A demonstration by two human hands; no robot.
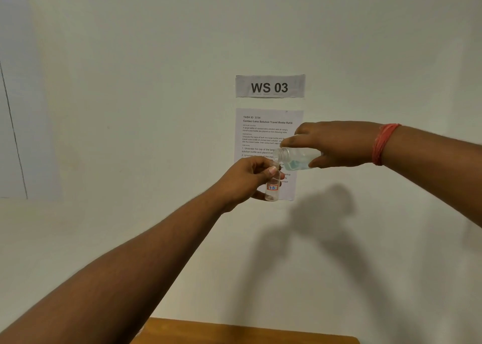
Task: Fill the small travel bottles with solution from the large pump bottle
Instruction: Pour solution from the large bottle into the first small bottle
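My left hand point(250, 179) holds a small clear travel bottle point(272, 187) upright in the air; it has a red-framed label reading "7B" and no cap. My right hand point(336, 145) grips a larger clear bottle point(294, 158) tipped on its side, its uncapped threaded neck pointing left just above the small bottle's mouth. A little pale blue liquid lies in the larger bottle's lower side. No pump head shows on it. Both hands are raised in front of the wall.
On the white wall behind the hands hang a "WS 03" sign point(270, 86) and a printed task sheet point(263, 135). The edge of a wooden table point(234, 332) shows at the bottom. A red thread band point(383, 144) circles my right wrist.
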